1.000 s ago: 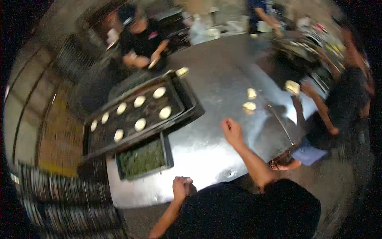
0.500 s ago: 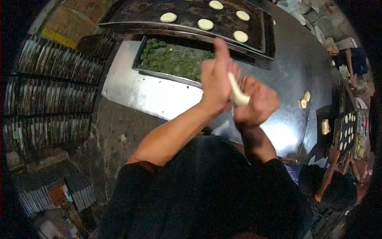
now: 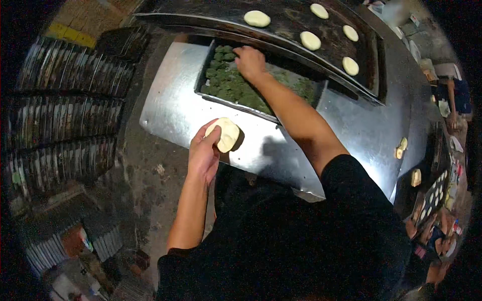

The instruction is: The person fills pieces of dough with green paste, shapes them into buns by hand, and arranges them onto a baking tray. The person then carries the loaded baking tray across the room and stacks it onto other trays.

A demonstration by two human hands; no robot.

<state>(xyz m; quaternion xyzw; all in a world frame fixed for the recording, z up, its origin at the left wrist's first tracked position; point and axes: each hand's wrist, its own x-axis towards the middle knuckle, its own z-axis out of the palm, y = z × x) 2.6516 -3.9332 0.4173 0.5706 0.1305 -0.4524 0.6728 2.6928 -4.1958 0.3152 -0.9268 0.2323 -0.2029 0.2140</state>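
A flattened round of pale dough (image 3: 229, 135) is pinched in my left hand (image 3: 202, 150), thumb on top, above the near edge of the metal table. My right hand (image 3: 250, 62) reaches over the far left part of a shallow tray (image 3: 239, 108), its bent fingertips on a lump of green filling. More green filling (image 3: 228, 85) lies in rough clumps across the tray. Whether the lump has been lifted cannot be seen.
Behind the filling tray is a dark baking tray (image 3: 281, 34) with several dough rounds (image 3: 311, 40). Dough scraps (image 3: 401, 148) lie on the table (image 3: 168, 90) at right. Racks of stacked trays (image 3: 65, 118) stand left. Other people work at far right, near another tray of rounds.
My hands were together around the dough and have parted. The dough, now flat, is in my left hand, lower left. My right hand has moved to the green filling. The view has shifted.
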